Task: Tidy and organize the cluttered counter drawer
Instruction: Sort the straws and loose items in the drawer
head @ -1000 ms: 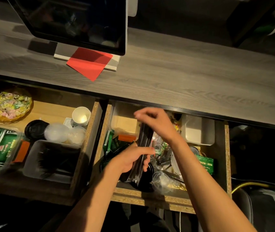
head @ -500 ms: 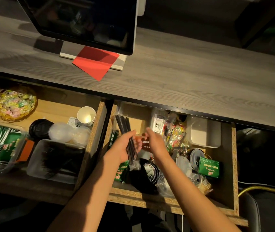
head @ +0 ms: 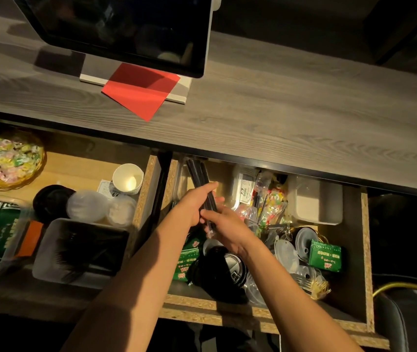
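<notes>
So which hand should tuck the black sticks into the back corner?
Probably the left hand: it already grips the black sticks mid-bundle, nearer that corner. The right hand only steadies their near end.

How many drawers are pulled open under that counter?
2. The left wooden drawer holds a candy basket and tubs. The right wooden drawer, where both hands work, is cluttered. More may lie outside the frame.

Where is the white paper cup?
The white paper cup stands in the left drawer, at its back right corner, just behind two clear plastic lids and beside the drawer's right wall.
</notes>
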`<move>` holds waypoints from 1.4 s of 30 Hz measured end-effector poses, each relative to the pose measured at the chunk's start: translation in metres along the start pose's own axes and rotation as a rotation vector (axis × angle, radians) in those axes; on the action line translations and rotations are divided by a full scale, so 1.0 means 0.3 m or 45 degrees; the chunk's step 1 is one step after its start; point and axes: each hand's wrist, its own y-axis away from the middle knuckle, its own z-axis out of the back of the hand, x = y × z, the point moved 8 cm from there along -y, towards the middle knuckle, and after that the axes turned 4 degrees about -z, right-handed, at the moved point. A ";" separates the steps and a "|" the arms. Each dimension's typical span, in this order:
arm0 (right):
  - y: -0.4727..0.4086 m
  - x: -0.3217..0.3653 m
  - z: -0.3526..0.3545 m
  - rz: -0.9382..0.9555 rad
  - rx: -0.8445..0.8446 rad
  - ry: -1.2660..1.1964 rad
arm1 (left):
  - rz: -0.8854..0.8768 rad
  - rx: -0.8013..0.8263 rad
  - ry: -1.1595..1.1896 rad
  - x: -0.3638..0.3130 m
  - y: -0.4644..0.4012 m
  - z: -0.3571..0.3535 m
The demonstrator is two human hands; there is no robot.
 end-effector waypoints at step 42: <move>-0.060 0.166 0.219 0.261 -0.487 -0.102 | -0.265 -0.120 -0.254 -0.105 -0.120 -0.007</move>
